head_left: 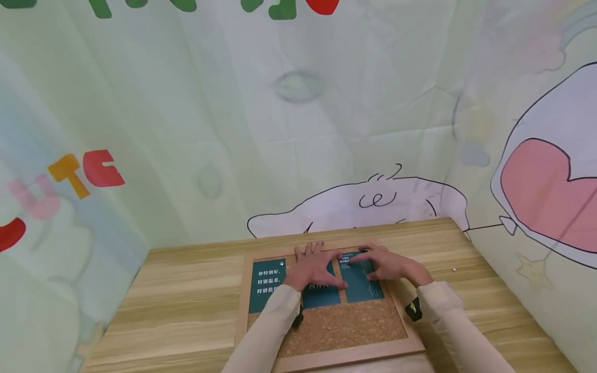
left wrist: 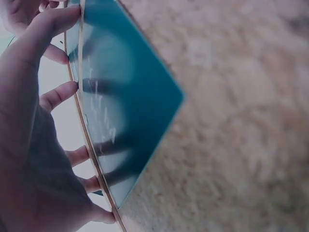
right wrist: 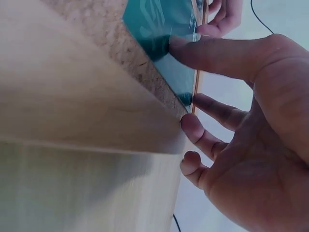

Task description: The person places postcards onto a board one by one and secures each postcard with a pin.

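A wood-framed corkboard [head_left: 347, 326] lies on the table with several dark teal cards in a row along its upper half. White lettering covers the left card [head_left: 267, 290], which has a small pin [head_left: 282, 264] near its top right corner. My left hand [head_left: 313, 269] spreads over the middle card [head_left: 322, 299], fingers extended and thumb reaching toward the right card [head_left: 361, 291]. On that right card rest the thumb and fingertips of my right hand [head_left: 389, 263]. In the right wrist view, its thumb [right wrist: 190, 52] presses the card's surface, while other fingertips touch near the edge and frame.
The wooden tabletop [head_left: 186, 305] extends around the board. A small shiny pin [head_left: 454, 269] lies on it to the right. Behind the table hangs a printed cloth backdrop [head_left: 196, 129] with cartoon figures and letters. A dark wrist strap [head_left: 413, 309] is on the right wrist.
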The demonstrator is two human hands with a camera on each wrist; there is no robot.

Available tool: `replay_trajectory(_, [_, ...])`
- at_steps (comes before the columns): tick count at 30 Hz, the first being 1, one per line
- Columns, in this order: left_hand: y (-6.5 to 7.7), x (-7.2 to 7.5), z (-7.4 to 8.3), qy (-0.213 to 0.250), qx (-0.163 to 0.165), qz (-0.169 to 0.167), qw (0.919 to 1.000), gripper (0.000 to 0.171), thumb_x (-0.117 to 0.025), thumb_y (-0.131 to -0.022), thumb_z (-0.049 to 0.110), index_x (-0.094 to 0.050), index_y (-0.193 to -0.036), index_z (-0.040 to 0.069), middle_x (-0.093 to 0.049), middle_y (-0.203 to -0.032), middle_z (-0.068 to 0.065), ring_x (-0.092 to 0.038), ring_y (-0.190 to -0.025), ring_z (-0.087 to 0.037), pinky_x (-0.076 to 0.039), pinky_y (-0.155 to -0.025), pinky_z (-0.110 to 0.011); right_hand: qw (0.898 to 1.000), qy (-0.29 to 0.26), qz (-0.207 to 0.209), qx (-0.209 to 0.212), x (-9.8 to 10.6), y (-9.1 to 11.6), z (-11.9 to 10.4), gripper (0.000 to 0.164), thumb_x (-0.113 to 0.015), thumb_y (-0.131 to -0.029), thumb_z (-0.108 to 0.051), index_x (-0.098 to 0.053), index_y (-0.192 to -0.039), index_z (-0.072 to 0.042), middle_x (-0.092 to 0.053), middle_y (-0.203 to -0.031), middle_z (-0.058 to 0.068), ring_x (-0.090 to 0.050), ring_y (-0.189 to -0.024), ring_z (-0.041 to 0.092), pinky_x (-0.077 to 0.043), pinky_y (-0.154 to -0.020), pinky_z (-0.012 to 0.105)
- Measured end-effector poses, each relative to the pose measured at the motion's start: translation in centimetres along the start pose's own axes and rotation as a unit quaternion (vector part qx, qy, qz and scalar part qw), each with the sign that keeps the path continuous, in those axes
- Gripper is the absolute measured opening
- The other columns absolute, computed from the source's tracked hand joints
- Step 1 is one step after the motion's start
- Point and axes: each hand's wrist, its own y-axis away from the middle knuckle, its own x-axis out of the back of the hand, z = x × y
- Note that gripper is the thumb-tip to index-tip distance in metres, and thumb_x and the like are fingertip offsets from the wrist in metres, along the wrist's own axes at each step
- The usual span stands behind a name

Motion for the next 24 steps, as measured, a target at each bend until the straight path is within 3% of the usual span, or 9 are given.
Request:
replay_trajectory(6, [-0.2, 0.1, 0.2, 0.004, 0.004, -0.001, 1.0, 0.087, -0.073, -0.074, 0.079, -0.052, -0.149, 0.04, -0.028, -0.165, -0.014, -0.02, -0.151, -0.047, -0.01, -0.114, -0.075, 0.996, -0.03, 0.082, -0.028, -0.1, 2.6, 1.1, 0.062, -0.082, -0.09, -0.014, -0.056, -0.146, -0.008, -0.039, -0.151, 0.033, -0.037, -0.137, 0.056, -0.038, -0.101, 0.075])
replay_trajectory(14, [-0.3, 0.3, 0.2, 0.004, 0.006, -0.002, 1.0, 0.086, -0.074, -0.074, 0.079, -0.052, -0.147, 0.041, -0.027, -0.166, -0.014, -0.019, -0.151, -0.047, -0.01, -0.113, -0.074, 0.972, 0.002, 0.217, -0.089, 2.4, 8.0, 3.5, 0.059, -0.085, -0.084, -0.005, -0.06, -0.137, -0.003, -0.047, -0.138, 0.033, -0.042, -0.127, 0.055, -0.037, -0.095, 0.076])
replay_trajectory(19, [-0.2, 0.2, 0.1, 0.012, 0.007, -0.005, 0.9999, 0.084, -0.075, -0.074, 0.078, -0.053, -0.146, 0.04, -0.027, -0.165, -0.014, -0.02, -0.15, -0.047, -0.009, -0.113, -0.075, 0.958, 0.036, 0.241, -0.151, 2.9, 11.5, 5.6, 0.053, -0.085, -0.083, -0.006, -0.062, -0.13, 0.002, -0.052, -0.126, 0.035, -0.048, -0.117, 0.052, -0.042, -0.09, 0.071])
replay_trajectory(24, [-0.1, -0.1, 0.1, 0.019, 0.009, -0.007, 0.9998, 0.085, -0.076, -0.074, 0.077, -0.052, -0.147, 0.04, -0.026, -0.166, -0.014, -0.019, -0.151, -0.048, -0.007, -0.113, -0.076, 0.955, 0.036, 0.228, -0.184, 2.7, 14.2, 7.5, 0.046, -0.084, -0.083, -0.004, -0.062, -0.121, 0.009, -0.058, -0.108, 0.033, -0.057, -0.1, 0.049, -0.051, -0.077, 0.059])
